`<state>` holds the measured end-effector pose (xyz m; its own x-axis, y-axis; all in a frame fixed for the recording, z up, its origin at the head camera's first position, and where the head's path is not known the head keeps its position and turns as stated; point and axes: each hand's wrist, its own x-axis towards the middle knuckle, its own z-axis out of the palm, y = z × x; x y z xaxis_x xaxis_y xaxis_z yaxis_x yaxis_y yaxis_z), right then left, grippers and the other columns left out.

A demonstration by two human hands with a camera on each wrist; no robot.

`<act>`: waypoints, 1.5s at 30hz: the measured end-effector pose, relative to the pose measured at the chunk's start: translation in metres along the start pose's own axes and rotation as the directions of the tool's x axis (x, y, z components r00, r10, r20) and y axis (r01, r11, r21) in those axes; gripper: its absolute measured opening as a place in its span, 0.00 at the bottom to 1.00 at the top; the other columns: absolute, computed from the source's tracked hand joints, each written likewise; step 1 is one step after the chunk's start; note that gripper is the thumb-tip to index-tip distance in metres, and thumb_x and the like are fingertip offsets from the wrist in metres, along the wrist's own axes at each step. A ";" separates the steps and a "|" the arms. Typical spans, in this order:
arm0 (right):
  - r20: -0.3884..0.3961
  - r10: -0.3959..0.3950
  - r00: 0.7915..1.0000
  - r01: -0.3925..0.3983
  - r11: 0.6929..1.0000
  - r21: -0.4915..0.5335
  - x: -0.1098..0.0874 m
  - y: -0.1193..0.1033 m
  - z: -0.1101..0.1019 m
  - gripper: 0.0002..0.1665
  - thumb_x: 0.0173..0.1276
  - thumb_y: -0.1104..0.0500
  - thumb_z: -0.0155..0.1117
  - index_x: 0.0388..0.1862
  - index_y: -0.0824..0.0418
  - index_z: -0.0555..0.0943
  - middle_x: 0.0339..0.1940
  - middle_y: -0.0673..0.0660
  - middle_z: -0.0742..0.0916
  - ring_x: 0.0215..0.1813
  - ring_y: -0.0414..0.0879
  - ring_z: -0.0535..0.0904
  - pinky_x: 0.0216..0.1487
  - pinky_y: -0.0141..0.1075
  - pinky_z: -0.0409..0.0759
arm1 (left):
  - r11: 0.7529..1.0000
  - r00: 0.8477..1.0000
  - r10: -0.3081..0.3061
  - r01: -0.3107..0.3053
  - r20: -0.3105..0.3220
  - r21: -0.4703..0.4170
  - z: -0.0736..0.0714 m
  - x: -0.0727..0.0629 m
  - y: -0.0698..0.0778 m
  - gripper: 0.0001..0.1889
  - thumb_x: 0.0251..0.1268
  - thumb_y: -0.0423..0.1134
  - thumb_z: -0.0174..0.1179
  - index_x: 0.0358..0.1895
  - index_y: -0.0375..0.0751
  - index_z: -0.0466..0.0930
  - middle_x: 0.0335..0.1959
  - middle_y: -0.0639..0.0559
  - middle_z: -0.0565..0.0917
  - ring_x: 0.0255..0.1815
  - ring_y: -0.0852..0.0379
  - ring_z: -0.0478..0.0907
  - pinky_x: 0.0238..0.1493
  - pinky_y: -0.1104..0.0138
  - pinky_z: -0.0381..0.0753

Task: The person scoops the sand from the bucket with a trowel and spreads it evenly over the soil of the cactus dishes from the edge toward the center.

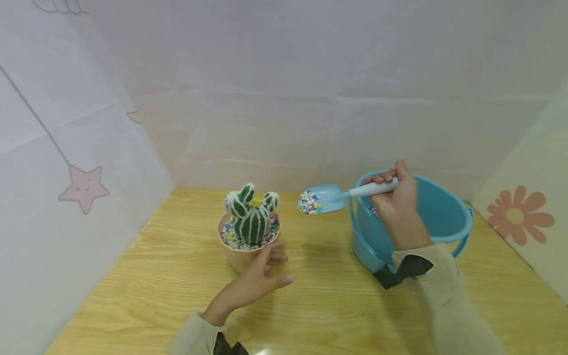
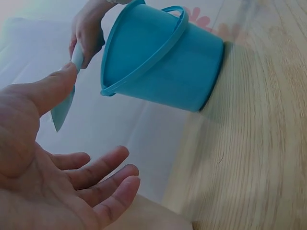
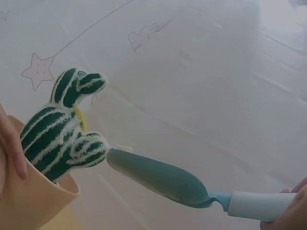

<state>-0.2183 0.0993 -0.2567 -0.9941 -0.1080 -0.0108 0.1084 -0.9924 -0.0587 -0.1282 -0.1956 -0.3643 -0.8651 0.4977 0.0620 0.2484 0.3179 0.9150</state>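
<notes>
My right hand (image 1: 397, 199) grips the white handle of a small blue shovel (image 1: 329, 198), held up in front of the bucket's rim. Colourful pebbles (image 1: 309, 202) lie in the shovel's blade, which points left toward a plush cactus (image 1: 252, 223). The green cactus with white fuzzy stripes stands in a peach pot (image 1: 241, 257), pebbles around its base. My left hand (image 1: 255, 281) is at the pot's near right side, its fingers relaxed and close to the wall; in the left wrist view the palm (image 2: 43, 191) faces up with nothing in it.
A blue bucket (image 1: 368, 241) with its handle hanging down stands at the right, some pebbles visible inside. Pale printed sheets (image 1: 275, 123) rise behind and beside the wooden table (image 1: 319, 305). Bare tabletop lies between pot and bucket.
</notes>
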 end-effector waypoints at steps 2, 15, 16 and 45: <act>0.002 0.005 1.000 -0.005 1.000 -0.008 0.000 0.005 0.001 0.20 0.73 0.52 0.52 0.24 0.61 0.63 0.13 0.60 0.68 0.18 0.53 0.62 0.33 0.41 0.63 | 1.000 1.000 0.000 0.000 -0.002 0.011 -0.003 -0.004 0.000 0.40 0.66 0.49 0.59 0.74 0.43 0.47 0.63 0.39 0.68 0.66 0.43 0.64 0.63 0.45 0.67; -0.043 -0.003 0.999 -0.002 0.991 -0.131 -0.008 0.043 -0.001 0.20 0.74 0.51 0.50 0.25 0.60 0.62 0.13 0.56 0.68 0.19 0.50 0.64 0.38 0.38 0.63 | 0.998 1.000 -0.028 0.028 -0.012 0.063 -0.029 -0.038 0.002 0.32 0.68 0.48 0.57 0.69 0.38 0.58 0.64 0.39 0.67 0.65 0.39 0.65 0.60 0.52 0.70; -0.048 -0.004 0.999 -0.002 0.991 -0.132 -0.009 0.045 -0.002 0.20 0.74 0.51 0.50 0.25 0.59 0.62 0.13 0.56 0.68 0.19 0.50 0.64 0.38 0.38 0.63 | 0.998 0.999 -0.033 0.033 -0.016 0.059 -0.032 -0.040 0.002 0.31 0.68 0.48 0.57 0.68 0.37 0.59 0.64 0.39 0.68 0.64 0.40 0.66 0.60 0.55 0.71; -0.018 -0.065 0.998 0.058 0.962 -0.267 -0.022 0.077 -0.029 0.22 0.75 0.49 0.48 0.21 0.58 0.63 0.13 0.52 0.69 0.19 0.45 0.67 0.37 0.34 0.67 | 0.987 0.921 -0.052 0.107 -0.387 0.121 -0.092 -0.048 -0.017 0.22 0.64 0.41 0.62 0.55 0.35 0.67 0.54 0.41 0.73 0.55 0.46 0.72 0.50 0.62 0.73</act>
<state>-0.1879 0.0274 -0.2900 -0.9988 -0.0418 -0.0250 0.0476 -0.9450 -0.3235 -0.1311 -0.2991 -0.3463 -0.9781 0.1291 0.1635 0.2053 0.4643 0.8616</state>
